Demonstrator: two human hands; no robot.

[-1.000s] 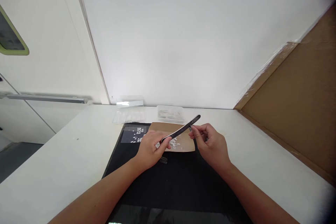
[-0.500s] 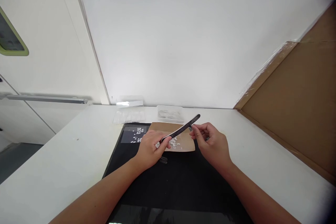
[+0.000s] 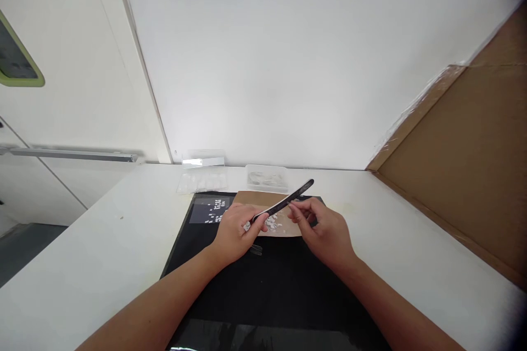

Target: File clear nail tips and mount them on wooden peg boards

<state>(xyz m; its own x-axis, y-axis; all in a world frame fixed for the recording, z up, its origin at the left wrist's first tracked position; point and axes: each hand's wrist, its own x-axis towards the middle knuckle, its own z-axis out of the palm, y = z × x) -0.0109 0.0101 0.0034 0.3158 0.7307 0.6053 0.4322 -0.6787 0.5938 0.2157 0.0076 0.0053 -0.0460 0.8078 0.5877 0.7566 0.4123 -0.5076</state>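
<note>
My left hand (image 3: 239,230) is closed round the lower end of a black curved nail file (image 3: 290,198), which slants up to the right. Close against the file's middle, my right hand (image 3: 325,226) pinches with thumb and forefinger; whatever sits between the fingertips is too small to make out. Below the file, small white pieces (image 3: 272,224) lie in a loose heap on a brown sheet of card (image 3: 292,228). Two or so thin clear slivers (image 3: 256,250) rest on the black mat (image 3: 280,285), just below my left hand.
A dark sheet (image 3: 200,214) with several white bits is at the mat's upper left. Behind it stand an open clear case (image 3: 201,180) and a shallow clear box (image 3: 267,176) holding small pieces. A cardboard panel (image 3: 473,164) borders the white table on the right.
My right hand has moved left and slightly down along the nail file, from near its upper end to its middle. My left hand and the file have hardly moved.
</note>
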